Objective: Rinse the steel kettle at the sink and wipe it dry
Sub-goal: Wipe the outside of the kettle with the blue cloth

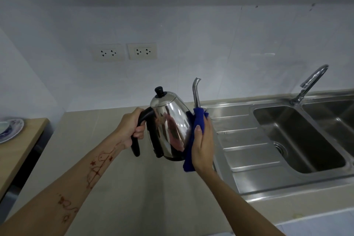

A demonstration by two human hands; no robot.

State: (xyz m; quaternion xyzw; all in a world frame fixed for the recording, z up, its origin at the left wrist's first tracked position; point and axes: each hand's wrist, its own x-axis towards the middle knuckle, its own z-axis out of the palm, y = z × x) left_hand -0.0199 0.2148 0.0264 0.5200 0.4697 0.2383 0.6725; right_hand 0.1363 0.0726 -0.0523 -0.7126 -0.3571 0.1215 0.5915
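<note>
The shiny steel kettle (169,126) hangs upright in the air above the beige counter, its lid with a black knob on top and its thin gooseneck spout rising on the right. My left hand (130,126) is closed around its black handle. My right hand (203,145) presses a blue cloth (193,140) flat against the kettle's right side, near the base of the spout. The cloth's lower end dangles below my palm.
A steel double sink (298,140) with a ribbed drainboard (247,147) lies to the right, its curved tap (310,82) behind it. Two wall sockets (124,51) sit on the tiled wall. A wooden table with a blue-patterned plate (10,130) stands at far left.
</note>
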